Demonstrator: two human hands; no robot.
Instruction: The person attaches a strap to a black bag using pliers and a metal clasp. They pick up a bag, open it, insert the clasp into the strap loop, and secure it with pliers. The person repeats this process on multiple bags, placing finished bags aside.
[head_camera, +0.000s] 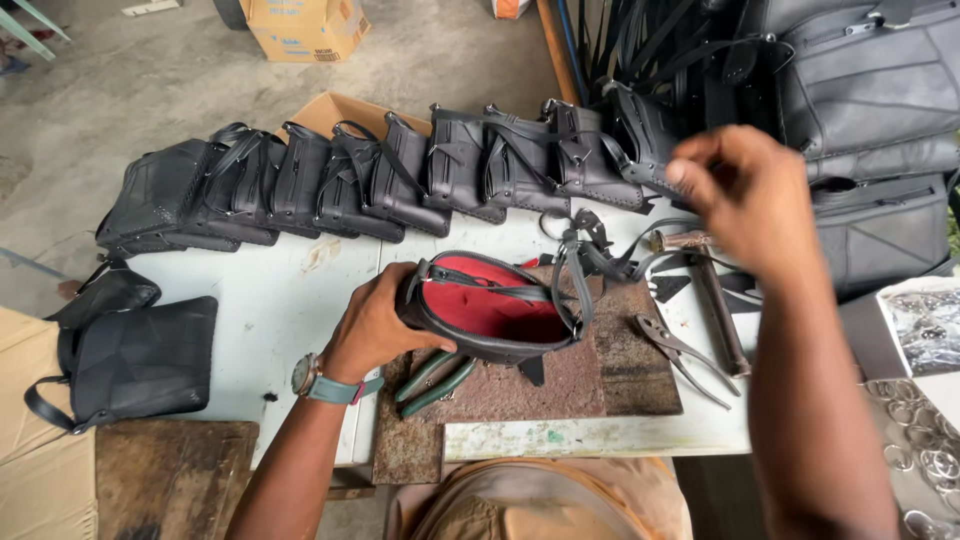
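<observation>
My left hand (375, 325), with a watch on its wrist, grips the left side of an open black leather bag with red lining (490, 305). The bag stands on a rusty metal plate (590, 385) in front of me, and its black strap (580, 255) loops up at the right. My right hand (745, 195) is raised above the table to the right, blurred, fingers loosely curled; whether it holds anything I cannot tell. Below it lie a hammer (710, 300) and pliers (680, 355).
A row of several finished black bags (400, 175) lines the back of the white table (280, 320). More black bags (135, 355) sit at the left. Green-handled pliers (435, 380) lie under the bag. Metal rings (925, 440) lie at the right, larger bags (870, 90) behind.
</observation>
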